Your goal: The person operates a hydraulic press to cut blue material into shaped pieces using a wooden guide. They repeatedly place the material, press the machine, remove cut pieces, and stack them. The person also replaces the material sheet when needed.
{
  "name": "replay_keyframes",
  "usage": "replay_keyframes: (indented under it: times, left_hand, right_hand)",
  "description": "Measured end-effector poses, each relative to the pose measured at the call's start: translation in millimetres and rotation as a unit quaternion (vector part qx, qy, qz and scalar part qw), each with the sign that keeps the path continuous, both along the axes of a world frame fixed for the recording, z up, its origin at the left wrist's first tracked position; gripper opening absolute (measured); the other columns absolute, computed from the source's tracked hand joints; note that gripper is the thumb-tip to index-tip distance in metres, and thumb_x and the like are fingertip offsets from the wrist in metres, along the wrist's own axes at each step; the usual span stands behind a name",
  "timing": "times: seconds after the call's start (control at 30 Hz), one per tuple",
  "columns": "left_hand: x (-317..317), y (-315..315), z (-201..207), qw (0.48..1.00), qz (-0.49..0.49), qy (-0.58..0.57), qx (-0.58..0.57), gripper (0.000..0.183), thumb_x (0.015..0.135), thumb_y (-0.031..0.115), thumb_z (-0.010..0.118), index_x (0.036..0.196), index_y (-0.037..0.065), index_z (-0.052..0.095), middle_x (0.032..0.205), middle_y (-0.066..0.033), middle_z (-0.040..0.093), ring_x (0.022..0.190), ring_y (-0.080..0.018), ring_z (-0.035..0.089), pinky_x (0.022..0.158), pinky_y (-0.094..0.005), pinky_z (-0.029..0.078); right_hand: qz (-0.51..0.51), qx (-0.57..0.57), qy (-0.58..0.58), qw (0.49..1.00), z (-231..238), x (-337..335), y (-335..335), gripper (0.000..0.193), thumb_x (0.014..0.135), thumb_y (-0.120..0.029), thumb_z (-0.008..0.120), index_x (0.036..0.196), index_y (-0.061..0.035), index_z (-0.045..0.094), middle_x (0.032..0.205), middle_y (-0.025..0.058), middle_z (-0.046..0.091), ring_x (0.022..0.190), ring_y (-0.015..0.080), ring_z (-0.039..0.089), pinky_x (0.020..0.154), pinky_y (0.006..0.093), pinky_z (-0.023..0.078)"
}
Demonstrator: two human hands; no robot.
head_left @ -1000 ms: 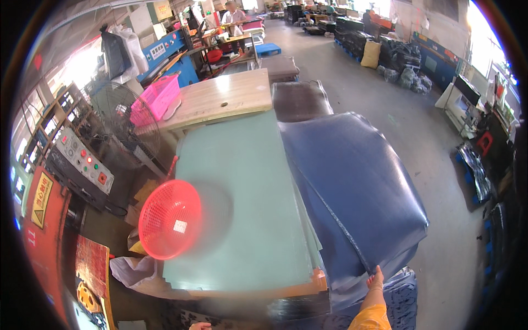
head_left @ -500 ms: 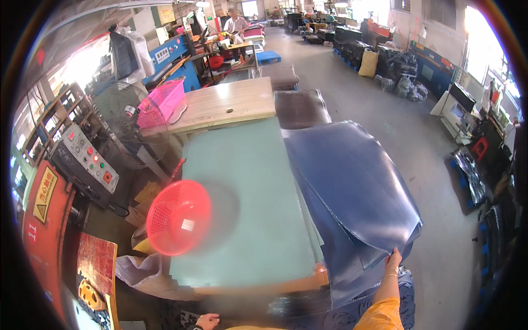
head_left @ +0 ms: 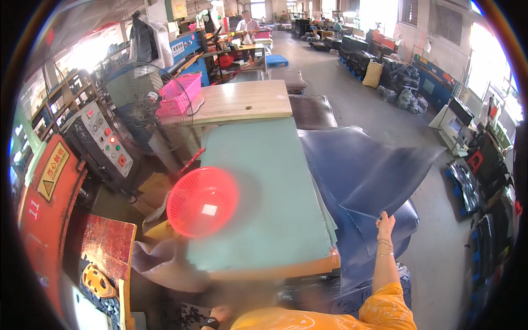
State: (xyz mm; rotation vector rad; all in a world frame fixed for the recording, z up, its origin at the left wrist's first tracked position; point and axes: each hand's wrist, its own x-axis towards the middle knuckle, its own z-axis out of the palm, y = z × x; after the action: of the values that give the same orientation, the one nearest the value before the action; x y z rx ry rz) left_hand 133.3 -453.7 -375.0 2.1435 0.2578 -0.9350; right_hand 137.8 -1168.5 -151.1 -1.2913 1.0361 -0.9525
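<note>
My right hand [head_left: 386, 221] is closed on the near edge of a dark blue sheet [head_left: 379, 170], glossy and leather-like. The sheet is lifted, its right corner raised in the air, above more blue sheets [head_left: 399, 225] stacked beneath. My left hand [head_left: 221, 313], with a dark band at the wrist, hangs low at the bottom edge, smeared so that its fingers do not read. To the left of the blue stack lies a pile of pale green sheets [head_left: 269, 203]. A red plastic basket [head_left: 192, 192] sits over that pile's left edge, a white label inside.
A wooden board [head_left: 236, 104] and a pink crate [head_left: 181, 93] lie beyond the green pile. A standing fan [head_left: 137, 110], a control panel [head_left: 107, 140] and an orange machine [head_left: 49, 203] flank the left. Someone [head_left: 247, 27] stands farther back. Black bundles line the right wall.
My right hand has moved up and forward, lifting the blue sheet's edge so its right corner now rises off the stack. The view has shifted slightly.
</note>
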Motion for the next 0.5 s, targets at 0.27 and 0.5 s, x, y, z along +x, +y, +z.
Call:
replay_keyframes:
  times: [0.27, 0.5]
  left_hand:
    - [22, 12, 26, 0.984, 0.113, 0.100, -0.096, 0.032, 0.090, 0.013, 0.058, 0.122, 0.006, 0.060, 0.096, -0.0066, 0.068, 0.074, -0.0137, 0.064, 0.061, -0.0259, 0.052]
    - [41, 24, 81, 0.966, -0.147, -0.131, -0.165, 0.036, 0.090, 0.019, 0.061, 0.124, 0.006, 0.059, 0.100, -0.0050, 0.067, 0.084, -0.0146, 0.064, 0.072, -0.0282, 0.052]
  right_hand:
    - [0.047, 0.099, -0.043, 0.993, -13, -30, 180, 0.014, 0.087, -0.008, 0.057, 0.082, -0.0041, 0.046, 0.067, 0.0018, 0.048, 0.047, 0.0098, 0.044, 0.040, 0.0269, 0.036]
    - [-0.024, 0.287, -0.234, 0.929, 17, -80, 275, 0.018, 0.086, -0.008, 0.061, 0.082, -0.0126, 0.044, 0.064, -0.0008, 0.044, 0.050, 0.0115, 0.039, 0.043, 0.0257, 0.032]
